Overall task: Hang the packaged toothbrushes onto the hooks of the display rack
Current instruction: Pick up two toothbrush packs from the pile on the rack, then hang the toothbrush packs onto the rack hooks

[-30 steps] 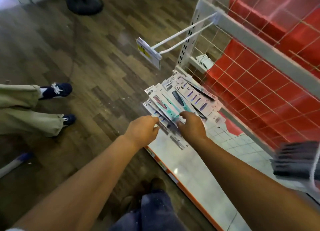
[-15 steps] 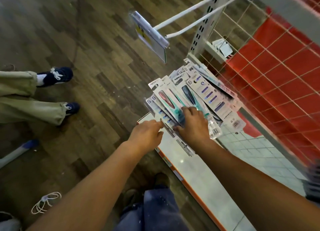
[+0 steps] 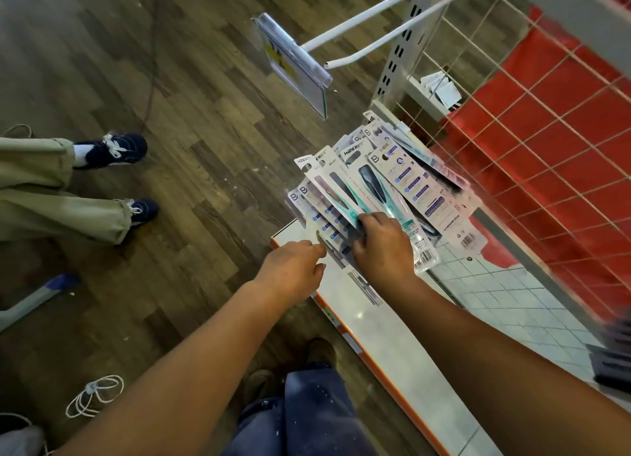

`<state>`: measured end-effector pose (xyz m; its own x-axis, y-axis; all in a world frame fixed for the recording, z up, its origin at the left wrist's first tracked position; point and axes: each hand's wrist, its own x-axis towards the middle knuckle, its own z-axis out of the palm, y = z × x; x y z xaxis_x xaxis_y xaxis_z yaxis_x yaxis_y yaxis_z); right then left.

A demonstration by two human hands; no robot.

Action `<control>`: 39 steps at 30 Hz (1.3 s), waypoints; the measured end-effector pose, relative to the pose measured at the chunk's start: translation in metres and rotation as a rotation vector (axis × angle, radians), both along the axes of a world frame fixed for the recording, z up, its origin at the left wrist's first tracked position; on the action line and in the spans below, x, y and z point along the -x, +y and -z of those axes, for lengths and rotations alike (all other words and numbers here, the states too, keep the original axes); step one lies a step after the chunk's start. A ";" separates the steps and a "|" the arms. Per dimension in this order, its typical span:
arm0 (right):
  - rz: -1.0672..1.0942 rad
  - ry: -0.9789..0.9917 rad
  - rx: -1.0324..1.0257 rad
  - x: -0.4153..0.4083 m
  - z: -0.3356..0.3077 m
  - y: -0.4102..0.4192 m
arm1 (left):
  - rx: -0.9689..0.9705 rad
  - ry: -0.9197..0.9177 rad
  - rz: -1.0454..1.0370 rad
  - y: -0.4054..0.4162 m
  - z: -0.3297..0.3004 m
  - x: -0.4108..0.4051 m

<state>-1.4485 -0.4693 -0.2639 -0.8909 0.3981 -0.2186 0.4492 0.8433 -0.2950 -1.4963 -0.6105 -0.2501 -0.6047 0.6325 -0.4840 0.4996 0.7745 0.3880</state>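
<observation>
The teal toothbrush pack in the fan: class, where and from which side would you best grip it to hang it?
Probably pinch the teal pack at its lower end, beside the right hand, coming from below; its top hang hole points up toward the hook and must stay free.

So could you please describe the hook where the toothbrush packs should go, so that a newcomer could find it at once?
Start at the white slotted upright of the display rack, left of the red mesh panel. Two white rods jut from there over the wooden floor, above the fanned toothbrush packs. The hook is the bare lower rod with the upturned tip; the upper one carries the clear price tag holder.
</observation>
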 end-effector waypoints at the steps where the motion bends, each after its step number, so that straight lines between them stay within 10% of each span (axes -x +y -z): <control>1: 0.012 0.010 0.007 0.000 -0.002 0.000 | 0.003 -0.004 0.002 0.000 0.000 -0.001; 17: 0.200 0.247 0.146 -0.009 -0.021 0.015 | -0.028 -0.064 -0.006 0.001 -0.007 -0.008; 39: 0.494 0.222 0.954 -0.007 -0.030 -0.041 | -0.726 -0.631 -0.769 -0.007 0.001 -0.018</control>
